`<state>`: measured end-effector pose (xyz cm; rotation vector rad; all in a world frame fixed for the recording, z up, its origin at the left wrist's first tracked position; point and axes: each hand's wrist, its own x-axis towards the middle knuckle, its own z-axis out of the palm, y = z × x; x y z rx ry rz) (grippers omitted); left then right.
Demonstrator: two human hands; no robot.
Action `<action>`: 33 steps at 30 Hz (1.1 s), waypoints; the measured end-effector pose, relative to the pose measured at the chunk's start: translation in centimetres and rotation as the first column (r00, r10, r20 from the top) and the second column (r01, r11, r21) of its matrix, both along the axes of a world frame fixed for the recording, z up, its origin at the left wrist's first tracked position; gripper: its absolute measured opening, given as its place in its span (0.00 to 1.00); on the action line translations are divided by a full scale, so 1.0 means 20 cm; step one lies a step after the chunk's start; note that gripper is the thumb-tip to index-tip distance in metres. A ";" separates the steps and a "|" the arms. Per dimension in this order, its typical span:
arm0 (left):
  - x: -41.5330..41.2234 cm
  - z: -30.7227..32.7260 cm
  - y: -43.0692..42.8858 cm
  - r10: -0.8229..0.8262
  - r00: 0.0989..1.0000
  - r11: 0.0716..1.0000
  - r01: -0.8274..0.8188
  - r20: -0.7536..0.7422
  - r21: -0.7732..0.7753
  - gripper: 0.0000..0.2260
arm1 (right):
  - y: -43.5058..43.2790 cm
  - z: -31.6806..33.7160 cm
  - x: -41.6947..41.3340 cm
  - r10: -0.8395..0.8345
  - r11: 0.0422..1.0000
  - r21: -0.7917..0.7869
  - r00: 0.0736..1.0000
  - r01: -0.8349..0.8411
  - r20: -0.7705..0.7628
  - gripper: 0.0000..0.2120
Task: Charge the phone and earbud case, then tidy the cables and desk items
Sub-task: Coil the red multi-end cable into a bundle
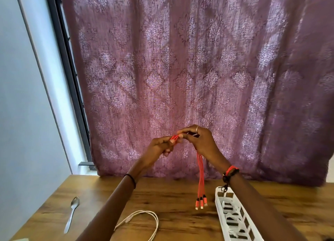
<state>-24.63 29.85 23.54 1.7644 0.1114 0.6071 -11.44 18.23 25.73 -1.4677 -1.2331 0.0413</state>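
While both hands are up over the desk (171, 192), the L hand (160, 147) & R hand (201, 141) meet at the fingertips, each pinching the top of the red cable (201, 177). Its strands hang below the R hand w/ three plugs dangling just above the wood, beside a white basket (217, 202) w/ a white lead inside. A white cable (144, 211) lies looped near the front; a spoon (72, 213) lies well left.
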 end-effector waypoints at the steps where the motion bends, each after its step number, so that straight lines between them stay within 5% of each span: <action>1: 0.00 0.00 0.00 -0.025 1.000 0.996 0.026 0.011 -0.081 0.12 | 0.00 0.00 0.00 0.019 1.000 0.003 0.999 -0.019 -0.039 0.06; 4: 0.00 0.00 -0.01 -0.076 0.995 0.934 0.095 0.067 -0.345 0.13 | 0.00 0.00 -0.02 0.075 0.997 0.015 0.987 -0.074 -0.141 0.06; 10: -0.02 0.02 -0.02 -0.125 0.963 0.647 0.263 0.241 -0.716 0.17 | 0.05 -0.04 -0.05 0.157 0.986 -0.004 0.945 -0.165 -0.285 0.07; 18: -0.01 0.06 0.00 0.004 0.927 0.452 0.334 0.376 -0.827 0.18 | 0.08 -0.13 -0.14 0.197 0.976 0.015 0.849 -0.218 -0.491 0.14; 25: 0.01 0.05 0.01 0.043 0.942 0.505 0.267 0.334 -0.821 0.17 | 0.09 -0.14 -0.18 0.055 0.985 -0.137 0.939 -0.107 -0.339 0.10; 29: 0.02 0.06 -0.02 0.070 0.945 0.499 0.244 0.319 -0.832 0.14 | 0.07 -0.14 -0.18 -0.027 0.953 -0.301 0.994 -0.008 -0.110 0.17; 33: 0.03 0.06 0.01 0.108 0.938 0.492 0.237 0.329 -0.837 0.12 | 0.05 -0.17 -0.19 -0.025 0.877 -0.476 0.996 0.063 0.086 0.11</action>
